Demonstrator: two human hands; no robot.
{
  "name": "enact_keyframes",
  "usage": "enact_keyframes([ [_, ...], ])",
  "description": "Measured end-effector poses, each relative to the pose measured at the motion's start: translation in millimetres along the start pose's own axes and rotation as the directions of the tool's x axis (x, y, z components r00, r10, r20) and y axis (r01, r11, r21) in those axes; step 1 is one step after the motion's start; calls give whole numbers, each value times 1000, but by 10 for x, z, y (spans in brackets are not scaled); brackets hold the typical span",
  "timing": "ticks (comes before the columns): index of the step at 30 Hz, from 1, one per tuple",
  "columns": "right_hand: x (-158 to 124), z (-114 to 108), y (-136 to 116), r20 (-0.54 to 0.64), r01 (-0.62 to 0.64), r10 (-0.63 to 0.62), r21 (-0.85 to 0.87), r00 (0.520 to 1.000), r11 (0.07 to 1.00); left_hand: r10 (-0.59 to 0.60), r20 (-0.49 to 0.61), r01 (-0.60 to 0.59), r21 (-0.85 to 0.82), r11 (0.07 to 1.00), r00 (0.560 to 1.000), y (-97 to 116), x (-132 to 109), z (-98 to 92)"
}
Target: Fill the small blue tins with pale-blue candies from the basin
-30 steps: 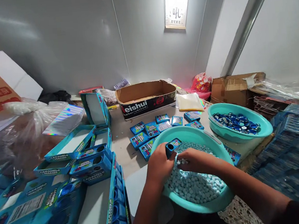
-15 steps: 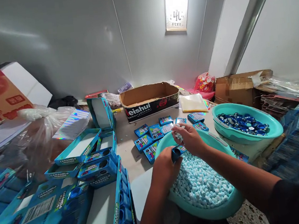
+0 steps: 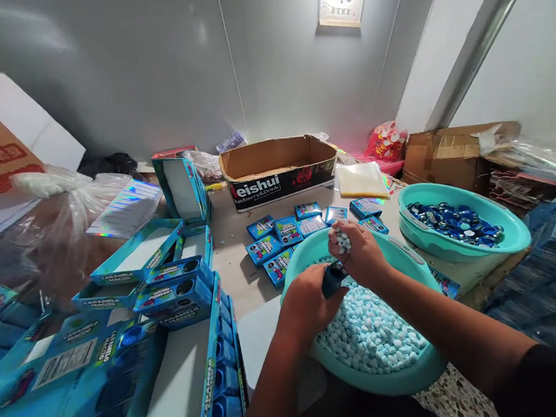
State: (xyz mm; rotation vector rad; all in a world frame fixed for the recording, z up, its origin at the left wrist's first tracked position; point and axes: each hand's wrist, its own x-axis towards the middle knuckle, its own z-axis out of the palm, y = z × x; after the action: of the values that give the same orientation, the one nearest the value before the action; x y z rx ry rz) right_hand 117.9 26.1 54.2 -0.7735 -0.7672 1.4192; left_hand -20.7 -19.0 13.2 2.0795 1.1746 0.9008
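Note:
My left hand [image 3: 309,297] is closed round a small blue box [image 3: 333,280] whose open end faces up, held over the near teal basin [image 3: 416,372]. That basin is full of pale blue candies [image 3: 373,330]. My right hand [image 3: 358,250] is cupped shut on a handful of those candies, just above the mouth of the small box. Several filled small blue boxes [image 3: 280,234] lie flat on the table beyond the basin.
A second teal basin [image 3: 464,256] with blue caps [image 3: 451,221] stands at the right. An open cardboard box [image 3: 279,169] sits at the back. Blue display cartons [image 3: 168,291] crowd the left, with plastic bags [image 3: 72,215] behind. More cardboard [image 3: 449,152] stands far right.
My right hand came up out of the candies with a handful and now sits over the small box. My left hand kept the box, tilting its opening upward.

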Motion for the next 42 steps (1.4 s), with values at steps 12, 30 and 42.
enact_keyframes([
  [12,-16,-55,92,6,-14,15,-150,1000,989,-95,44,92,75,993,994,-30,42,46],
  [30,-37,-127,80,259,-14,66,-198,964,980,-170,82,156,153,976,982,52,52,1],
  [42,-99,-156,0,477,106,52,-299,877,948,-164,13,160,167,973,986,13,15,51],
])
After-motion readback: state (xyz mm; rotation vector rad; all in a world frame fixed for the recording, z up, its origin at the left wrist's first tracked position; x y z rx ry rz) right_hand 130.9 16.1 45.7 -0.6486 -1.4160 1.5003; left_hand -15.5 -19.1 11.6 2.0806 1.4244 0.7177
